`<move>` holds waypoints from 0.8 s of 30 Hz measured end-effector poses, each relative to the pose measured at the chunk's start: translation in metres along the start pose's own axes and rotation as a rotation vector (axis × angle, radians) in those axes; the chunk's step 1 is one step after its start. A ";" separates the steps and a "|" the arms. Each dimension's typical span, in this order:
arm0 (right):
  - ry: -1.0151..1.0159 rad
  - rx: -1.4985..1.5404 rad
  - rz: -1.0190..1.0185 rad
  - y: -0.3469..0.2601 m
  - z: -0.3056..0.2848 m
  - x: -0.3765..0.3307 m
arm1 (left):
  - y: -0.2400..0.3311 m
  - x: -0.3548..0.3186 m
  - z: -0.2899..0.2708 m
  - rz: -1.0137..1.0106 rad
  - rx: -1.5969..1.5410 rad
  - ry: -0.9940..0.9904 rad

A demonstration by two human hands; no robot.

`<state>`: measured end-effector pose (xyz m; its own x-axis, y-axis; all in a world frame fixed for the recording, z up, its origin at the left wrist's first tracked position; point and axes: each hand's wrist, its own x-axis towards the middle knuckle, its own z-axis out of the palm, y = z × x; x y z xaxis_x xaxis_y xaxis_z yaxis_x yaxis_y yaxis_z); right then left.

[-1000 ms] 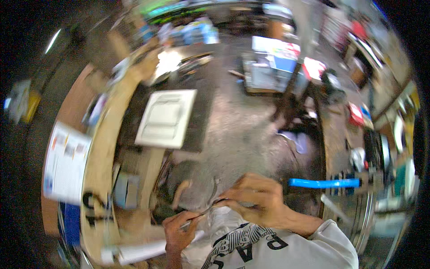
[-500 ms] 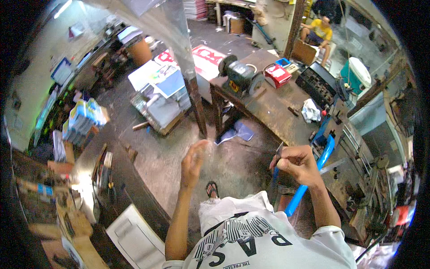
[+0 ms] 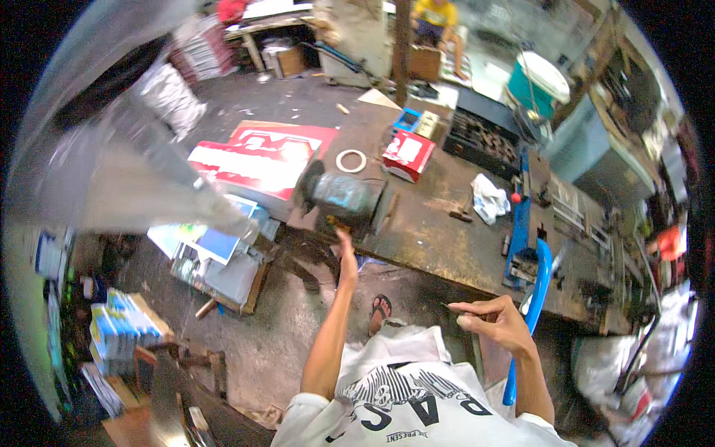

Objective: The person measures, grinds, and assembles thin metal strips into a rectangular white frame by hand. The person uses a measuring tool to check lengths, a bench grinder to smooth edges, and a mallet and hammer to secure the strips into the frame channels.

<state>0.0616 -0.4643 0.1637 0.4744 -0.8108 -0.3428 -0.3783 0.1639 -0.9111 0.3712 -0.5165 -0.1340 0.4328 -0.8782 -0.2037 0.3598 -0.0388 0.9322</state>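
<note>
My left hand (image 3: 344, 249) reaches forward with straight fingers to the near edge of a grey bench grinder (image 3: 339, 195) on the dark workbench (image 3: 439, 238); it holds nothing. My right hand (image 3: 491, 320) hovers before the bench edge, fingers pinched on a small thin metal piece (image 3: 449, 305) whose tip pokes out to the left. Just right of that hand hangs a blue handle (image 3: 533, 298).
On the bench lie a red box (image 3: 407, 153), a tape ring (image 3: 351, 160), a white rag (image 3: 488, 197) and a blue vise (image 3: 521, 246). A red-and-white sign board (image 3: 261, 153) and stacked papers (image 3: 216, 257) sit left. A person in yellow (image 3: 436, 15) sits far back.
The view has swung from the floor and shelves round to the workbench. My left hand has stretched out to the grinder. My right hand still pinches the thin piece.
</note>
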 end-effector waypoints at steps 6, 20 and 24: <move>0.099 0.183 -0.006 -0.038 0.002 0.067 | 0.015 0.013 -0.042 -0.080 0.297 0.040; 0.469 0.217 -0.149 -0.055 0.062 0.099 | 0.290 -0.037 0.075 -0.244 0.267 -0.812; 0.589 0.236 -0.149 -0.051 0.083 0.107 | 0.284 -0.028 0.070 -0.412 0.099 -0.751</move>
<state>0.1972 -0.5131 0.1541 -0.0319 -0.9957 -0.0868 -0.1258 0.0902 -0.9880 0.4032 -0.5365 0.1577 -0.3899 -0.8663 -0.3122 0.2789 -0.4342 0.8565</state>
